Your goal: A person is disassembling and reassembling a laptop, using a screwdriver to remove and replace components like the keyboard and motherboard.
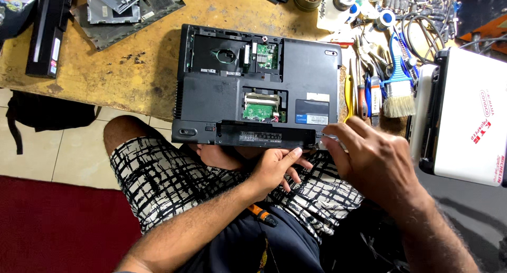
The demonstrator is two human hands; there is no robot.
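Head view: the upturned black plastic laptop, rigid, weighty, with fragile exposed boards, overhangs the table's near edge; left hand props its near rim open-fingered, right hand pinches a small tool there.

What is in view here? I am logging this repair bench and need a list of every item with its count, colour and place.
laptop: one, black, upside down with its bays open, overhanging the table edge
wooden table: one, yellow-brown, upper frame
paintbrush: one, blue handle with pale bristles, right of the laptop
hand tools: several, mixed colours, beside the paintbrush
black slab: one, far left on the table
white device: one, right edge
left hand: one, fingers at the laptop's near edge
right hand: one, grip at the laptop's near right corner, holding a small tool
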